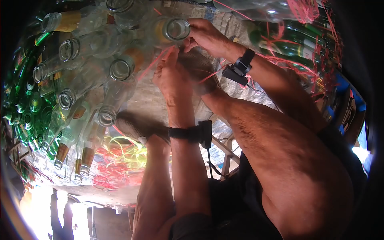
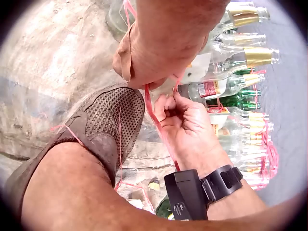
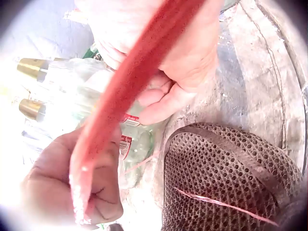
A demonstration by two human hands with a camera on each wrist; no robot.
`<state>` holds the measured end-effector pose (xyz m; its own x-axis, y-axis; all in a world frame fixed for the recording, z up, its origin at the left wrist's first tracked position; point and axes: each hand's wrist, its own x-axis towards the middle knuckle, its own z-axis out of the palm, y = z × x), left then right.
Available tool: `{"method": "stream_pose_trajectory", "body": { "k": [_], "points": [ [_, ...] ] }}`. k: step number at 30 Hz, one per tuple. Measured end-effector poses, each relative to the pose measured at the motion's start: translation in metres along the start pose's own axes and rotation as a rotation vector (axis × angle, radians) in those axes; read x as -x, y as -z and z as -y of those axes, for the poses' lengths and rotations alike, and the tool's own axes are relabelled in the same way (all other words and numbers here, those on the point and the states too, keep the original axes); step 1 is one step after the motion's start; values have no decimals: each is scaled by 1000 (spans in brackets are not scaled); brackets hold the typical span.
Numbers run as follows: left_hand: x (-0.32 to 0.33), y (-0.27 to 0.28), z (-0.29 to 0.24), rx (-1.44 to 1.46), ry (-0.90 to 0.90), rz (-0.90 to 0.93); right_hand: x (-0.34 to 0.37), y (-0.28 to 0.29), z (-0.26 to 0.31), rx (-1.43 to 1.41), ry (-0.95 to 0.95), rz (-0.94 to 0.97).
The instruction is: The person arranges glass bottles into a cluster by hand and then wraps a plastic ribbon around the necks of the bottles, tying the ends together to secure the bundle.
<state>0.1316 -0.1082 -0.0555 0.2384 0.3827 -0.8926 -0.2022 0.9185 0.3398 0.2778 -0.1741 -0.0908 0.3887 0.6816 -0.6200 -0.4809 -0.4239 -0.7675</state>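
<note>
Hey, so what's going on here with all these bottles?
A person is handling pink string beside a group of clear bottles. The left hand and right hand are close together, each seeming to pinch the string. A pink strand crosses one shoe. Green bottles at the right of the head view have pink string around them. I can't tell whether a knot is tied.

Black wrist straps (image 1: 182, 133), boxy cameras (image 1: 205, 134), thin cables (image 1: 209, 160), brown mesh shoes (image 2: 103, 120), dark clothing (image 1: 226, 202)

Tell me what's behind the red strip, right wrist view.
Behind the red strip: right hand, left hand and glass bottles. Whatever it covers, including parts of both hands, cannot be seen.
</note>
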Motion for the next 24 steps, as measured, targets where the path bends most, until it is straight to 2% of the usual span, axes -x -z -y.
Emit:
{"method": "stream_pose_trajectory", "body": {
  "k": [5, 7, 11, 13, 17, 19, 20, 22, 23, 24],
  "points": [
    [2, -1, 1, -22, -28, -8, -2, 3, -2, 21, 36, 15],
    [-1, 1, 5, 19, -91, 64, -2, 4, -2, 27, 29, 16],
    [-3, 2, 6, 32, -104, 78, -10, 7, -3, 50, 39, 14],
    [4, -1, 1, -18, -28, -12, -8, 6, 0, 35, 42, 21],
    [-1, 3, 7, -44, -49, -34, -7, 1, 3, 49, 20, -26],
    [-6, 15, 17, -676, -491, 80, -4, -1, 7, 23, -21, -29],
    [-8, 16, 19, -669, -503, 80, -1, -1, 10, -2, -69, -38],
    [-7, 13, 16, -334, -340, 169, 8, 2, 13, -62, -88, -17],
    [-3, 15, 13, -303, -245, 196, 15, 4, 15, -24, -89, -3],
    [5, 8, 7, -295, -262, 200, 23, 7, 19, 13, -91, 11]
  ]
}}
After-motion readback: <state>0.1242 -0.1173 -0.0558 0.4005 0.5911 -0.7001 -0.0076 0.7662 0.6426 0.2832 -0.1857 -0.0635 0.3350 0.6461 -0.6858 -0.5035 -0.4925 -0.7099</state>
